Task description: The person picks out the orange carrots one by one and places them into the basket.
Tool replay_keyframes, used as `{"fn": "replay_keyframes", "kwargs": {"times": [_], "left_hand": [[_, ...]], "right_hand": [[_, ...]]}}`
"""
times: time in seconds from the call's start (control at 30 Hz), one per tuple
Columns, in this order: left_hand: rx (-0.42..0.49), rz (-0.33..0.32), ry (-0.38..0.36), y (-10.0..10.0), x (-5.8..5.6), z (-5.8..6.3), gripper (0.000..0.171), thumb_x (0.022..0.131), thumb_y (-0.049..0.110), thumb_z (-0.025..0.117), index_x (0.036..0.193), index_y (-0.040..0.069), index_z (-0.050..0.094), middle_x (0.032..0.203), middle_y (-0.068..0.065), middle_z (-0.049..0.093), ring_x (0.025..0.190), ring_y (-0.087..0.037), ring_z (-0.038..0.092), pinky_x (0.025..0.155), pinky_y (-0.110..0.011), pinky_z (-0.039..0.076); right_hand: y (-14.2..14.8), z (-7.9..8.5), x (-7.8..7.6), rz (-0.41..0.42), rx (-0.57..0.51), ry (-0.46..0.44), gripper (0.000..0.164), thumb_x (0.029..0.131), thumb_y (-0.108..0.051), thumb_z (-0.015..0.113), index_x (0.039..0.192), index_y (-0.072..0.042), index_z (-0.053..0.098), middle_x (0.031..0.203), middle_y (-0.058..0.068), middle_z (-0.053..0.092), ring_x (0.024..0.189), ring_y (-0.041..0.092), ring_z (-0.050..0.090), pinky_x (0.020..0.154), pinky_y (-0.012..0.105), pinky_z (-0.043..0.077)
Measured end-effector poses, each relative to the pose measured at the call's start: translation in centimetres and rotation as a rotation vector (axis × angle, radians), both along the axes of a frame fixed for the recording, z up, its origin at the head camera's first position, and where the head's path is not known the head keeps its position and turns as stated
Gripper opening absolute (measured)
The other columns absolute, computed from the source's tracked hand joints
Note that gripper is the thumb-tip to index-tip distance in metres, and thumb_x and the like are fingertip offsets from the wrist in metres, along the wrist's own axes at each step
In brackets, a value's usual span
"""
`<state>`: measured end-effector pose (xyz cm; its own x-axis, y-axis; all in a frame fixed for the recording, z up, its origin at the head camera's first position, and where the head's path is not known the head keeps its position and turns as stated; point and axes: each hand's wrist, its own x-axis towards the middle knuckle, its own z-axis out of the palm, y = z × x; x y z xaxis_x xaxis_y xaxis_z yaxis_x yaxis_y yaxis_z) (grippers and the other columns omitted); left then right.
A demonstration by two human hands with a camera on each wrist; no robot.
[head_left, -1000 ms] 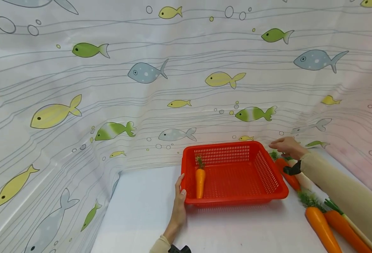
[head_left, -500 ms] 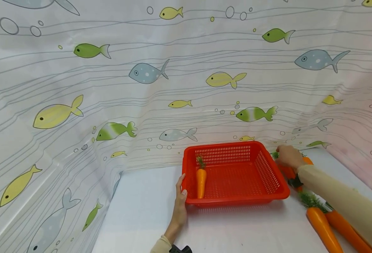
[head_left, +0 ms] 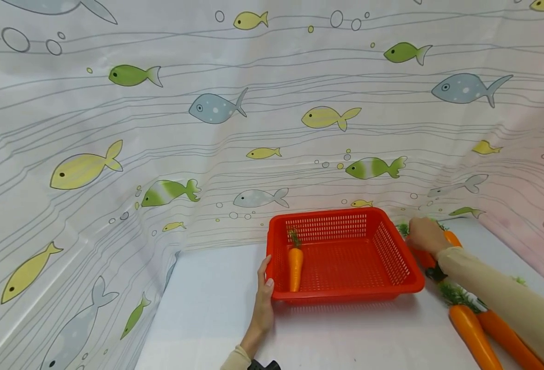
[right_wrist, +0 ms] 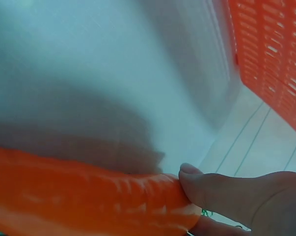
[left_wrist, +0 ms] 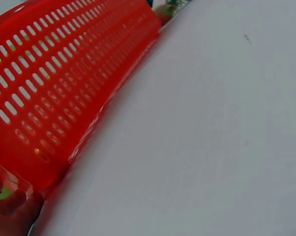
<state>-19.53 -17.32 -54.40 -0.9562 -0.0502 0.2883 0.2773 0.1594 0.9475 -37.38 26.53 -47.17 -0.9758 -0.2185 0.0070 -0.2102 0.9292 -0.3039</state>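
Just right of the red plastic basket [head_left: 346, 296] on the bench [head_left: 207, 298], whose near-left corner is gripped by the left hand [head_left: 263, 303], an orange carrot [right_wrist: 89, 199] is pinched at its rounded crown by the right hand [head_left: 424, 236], best held there, being presumably light, stiff and slightly slippery.

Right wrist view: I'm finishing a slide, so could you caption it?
A right hand grips one end of an orange carrot near a slotted red basket.

A white tabletop [head_left: 207, 303] bears a red slotted basket [head_left: 346, 295] and, to its right, several orange carrots [head_left: 473, 335].
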Motion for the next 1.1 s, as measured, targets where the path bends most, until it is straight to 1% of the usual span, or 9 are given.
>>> {"fn": "replay_keyframes", "kwargs": {"times": [0.2,0.3,0.43,0.53,0.63,0.8,0.9,1.0,1.1], "left_hand": [[-0.004,-0.002,0.005,-0.02,-0.07,0.01,0.062,0.107,0.032,0.029,0.168,0.032,0.021,0.177,-0.001,0.018,0.163,-0.034,0.02,0.127,-0.073,0.016],[0.002,-0.012,0.009,-0.07,-0.11,0.02,0.061,0.107,0.031,0.027,0.168,0.031,0.021,0.178,-0.001,0.017,0.163,-0.034,0.019,0.128,-0.073,0.014],[0.011,-0.023,0.012,-0.14,-0.19,0.0,0.062,0.107,0.03,0.027,0.169,0.03,0.02,0.178,-0.001,0.016,0.163,-0.033,0.019,0.128,-0.072,0.014],[0.008,-0.02,0.014,-0.18,-0.21,-0.09,0.062,0.107,0.03,0.027,0.169,0.029,0.02,0.178,-0.002,0.016,0.163,-0.034,0.019,0.128,-0.072,0.013],[0.007,-0.014,0.013,-0.2,-0.2,-0.18,0.062,0.107,0.03,0.027,0.169,0.029,0.021,0.178,-0.003,0.016,0.163,-0.034,0.018,0.128,-0.073,0.013],[0.01,-0.012,0.008,-0.16,-0.12,-0.17,0.061,0.108,0.03,0.026,0.169,0.029,0.021,0.178,-0.003,0.016,0.162,-0.035,0.018,0.127,-0.074,0.013],[0.01,-0.013,0.008,-0.1,-0.03,-0.09,0.061,0.108,0.031,0.026,0.169,0.029,0.021,0.177,-0.003,0.016,0.162,-0.035,0.019,0.127,-0.074,0.014],[0.013,-0.015,0.006,-0.05,0.04,-0.06,0.061,0.107,0.031,0.026,0.169,0.031,0.02,0.177,-0.002,0.017,0.162,-0.034,0.02,0.127,-0.073,0.015],[0.014,-0.018,0.007,-0.07,0.06,-0.06,0.062,0.107,0.031,0.026,0.169,0.031,0.02,0.177,-0.002,0.017,0.162,-0.034,0.021,0.127,-0.072,0.016]], "right_hand": [[0.08,-0.01,-0.08,0.002,0.008,-0.012,0.03,0.082,-0.008,0.068,0.062,-0.013,0.047,0.053,-0.003,0.04,0.048,0.015,0.043,0.049,0.029,0.039],[0.05,0.26,0.0,0.001,0.023,-0.023,0.03,0.084,-0.011,0.07,0.063,-0.012,0.048,0.054,-0.001,0.045,0.05,0.017,0.047,0.05,0.03,0.041],[-0.12,0.64,0.22,-0.003,0.036,-0.04,0.026,0.082,-0.012,0.073,0.065,-0.009,0.053,0.058,0.004,0.055,0.054,0.021,0.054,0.051,0.033,0.046],[-0.2,0.62,0.33,0.003,0.034,-0.048,0.019,0.081,-0.01,0.073,0.07,-0.004,0.059,0.063,0.009,0.062,0.057,0.023,0.058,0.052,0.036,0.05],[-0.24,0.43,0.34,0.018,0.037,-0.038,0.014,0.082,-0.009,0.073,0.077,0.002,0.066,0.069,0.014,0.068,0.059,0.026,0.062,0.054,0.039,0.054],[-0.41,0.14,0.31,0.04,0.061,0.012,0.025,0.084,-0.01,0.074,0.093,0.012,0.072,0.083,0.025,0.073,0.067,0.032,0.069,0.061,0.047,0.061],[-0.49,-0.04,0.2,0.049,0.064,0.019,0.024,0.086,-0.008,0.073,0.096,0.013,0.073,0.085,0.026,0.074,0.068,0.032,0.07,0.062,0.048,0.062],[-0.53,-0.2,0.04,0.059,0.061,0.015,0.019,0.087,-0.005,0.069,0.095,0.012,0.074,0.084,0.024,0.074,0.067,0.031,0.07,0.062,0.047,0.062],[-0.66,-0.12,0.09,0.062,0.069,0.017,0.019,0.087,-0.004,0.069,0.096,0.012,0.075,0.086,0.024,0.075,0.069,0.031,0.071,0.064,0.048,0.062]]}}
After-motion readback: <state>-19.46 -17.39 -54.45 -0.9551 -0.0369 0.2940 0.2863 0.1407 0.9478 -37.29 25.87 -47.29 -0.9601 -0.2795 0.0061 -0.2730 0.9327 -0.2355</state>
